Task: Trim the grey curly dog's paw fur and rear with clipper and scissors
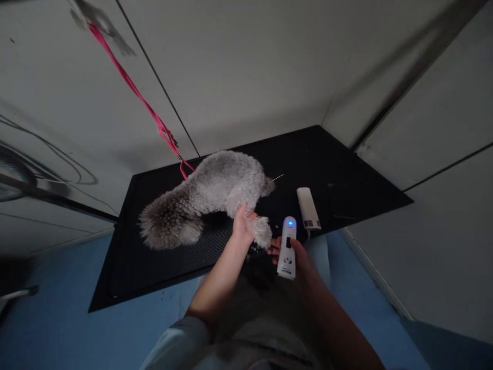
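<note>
A grey, curly-coated dog (pixel 227 177) stands on a black grooming table (pixel 292 149), its darker fluffy head toward the left. My left hand (pixel 243 226) is closed around one of its legs, and the pale shaggy paw (pixel 261 232) sticks out to the right of my fingers. In my right hand (pixel 298 254) I hold a white electric hair clipper (pixel 287 246) with a blue light glowing at its upper end and my thumb by the black switch. The clipper is beside the paw, apart from it.
A pink leash (pixel 131 82) runs from the upper left wall down to the dog's neck. Right of the clipper, a white rectangular device (pixel 308 208) with a cord lies near the table's front edge. A fan (pixel 15 172) is at far left. Pale walls border the table's far side.
</note>
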The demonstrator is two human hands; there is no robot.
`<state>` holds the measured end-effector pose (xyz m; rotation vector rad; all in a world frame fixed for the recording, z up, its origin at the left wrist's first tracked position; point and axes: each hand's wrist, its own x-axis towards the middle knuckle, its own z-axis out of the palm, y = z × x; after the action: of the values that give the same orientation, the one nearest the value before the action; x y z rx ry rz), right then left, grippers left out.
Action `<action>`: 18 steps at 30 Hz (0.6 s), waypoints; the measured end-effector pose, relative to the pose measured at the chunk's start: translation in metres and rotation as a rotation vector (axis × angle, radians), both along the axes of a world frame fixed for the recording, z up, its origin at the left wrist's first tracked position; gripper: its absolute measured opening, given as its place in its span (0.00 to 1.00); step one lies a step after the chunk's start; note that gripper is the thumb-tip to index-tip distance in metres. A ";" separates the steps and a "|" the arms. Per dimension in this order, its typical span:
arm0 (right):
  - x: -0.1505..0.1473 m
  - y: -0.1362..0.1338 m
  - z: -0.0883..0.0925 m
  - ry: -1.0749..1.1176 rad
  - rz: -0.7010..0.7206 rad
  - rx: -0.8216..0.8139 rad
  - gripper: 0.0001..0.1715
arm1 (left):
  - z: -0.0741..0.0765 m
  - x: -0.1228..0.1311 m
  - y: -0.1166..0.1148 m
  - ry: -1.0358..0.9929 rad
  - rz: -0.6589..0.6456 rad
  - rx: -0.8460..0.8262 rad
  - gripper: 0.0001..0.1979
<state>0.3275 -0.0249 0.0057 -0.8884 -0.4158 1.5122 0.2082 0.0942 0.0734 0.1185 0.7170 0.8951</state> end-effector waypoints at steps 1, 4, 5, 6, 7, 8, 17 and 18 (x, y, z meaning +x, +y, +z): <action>-0.005 -0.004 0.002 0.029 0.044 0.007 0.24 | 0.002 -0.004 -0.004 -0.016 -0.003 -0.018 0.26; -0.025 -0.013 0.009 0.121 0.121 0.050 0.29 | 0.009 -0.015 -0.015 -0.025 0.021 -0.012 0.28; -0.032 -0.015 0.012 0.137 0.129 0.077 0.30 | 0.012 -0.018 -0.018 -0.012 0.026 0.007 0.28; -0.037 -0.017 0.015 0.145 0.135 0.111 0.30 | 0.015 -0.021 -0.021 0.002 0.023 0.028 0.29; -0.042 -0.019 0.017 0.145 0.140 0.148 0.30 | 0.018 -0.024 -0.023 0.016 0.020 0.050 0.29; -0.046 -0.021 0.019 0.139 0.144 0.184 0.29 | 0.021 -0.027 -0.024 0.024 0.020 0.074 0.30; -0.057 -0.038 0.018 0.005 0.007 0.305 0.24 | -0.015 -0.034 -0.073 0.079 0.040 0.319 0.27; -0.056 -0.041 0.017 -0.008 -0.002 0.306 0.24 | -0.025 -0.033 -0.086 0.073 -0.010 0.377 0.34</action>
<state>0.2715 -0.0655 0.0225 -0.6536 -0.6330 1.3970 0.1752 0.0084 0.0486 0.4907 0.6075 1.0136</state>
